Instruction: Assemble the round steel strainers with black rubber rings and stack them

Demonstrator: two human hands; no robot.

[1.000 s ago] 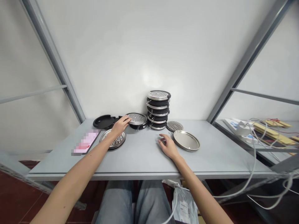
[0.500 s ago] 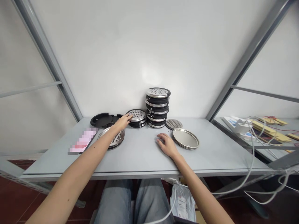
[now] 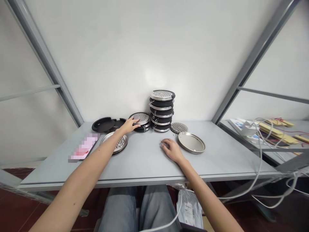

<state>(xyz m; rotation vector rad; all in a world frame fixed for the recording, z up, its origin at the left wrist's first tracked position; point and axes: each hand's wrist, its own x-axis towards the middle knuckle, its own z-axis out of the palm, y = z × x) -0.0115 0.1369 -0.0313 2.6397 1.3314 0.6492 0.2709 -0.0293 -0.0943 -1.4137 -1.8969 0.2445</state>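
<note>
My left hand (image 3: 129, 125) reaches to the front left edge of a short stack of round perforated metal plates in black holders (image 3: 142, 120). Its fingers are spread over the edge, thumb apart; whether they touch is hard to tell. My right hand (image 3: 172, 150) rests on the table with loosely bent fingers, thumb apart, and no held thing is visible. Just right of it lies a small pile of shiny round metal plates (image 3: 191, 142). Under my left forearm, partly hidden, are slotted round metal plates (image 3: 120, 144).
A tall stack of similar plates and black holders with wire clips (image 3: 162, 111) stands near the wall. A perforated disc (image 3: 179, 127) lies beside it. Black round holders (image 3: 103, 124) and a phone (image 3: 84, 147) are at the left. White cables (image 3: 260, 161) hang at the right.
My left hand has shifted slightly right along the short stack, with its fingers spreading wider. My right hand stays in place. The view has moved a little.
</note>
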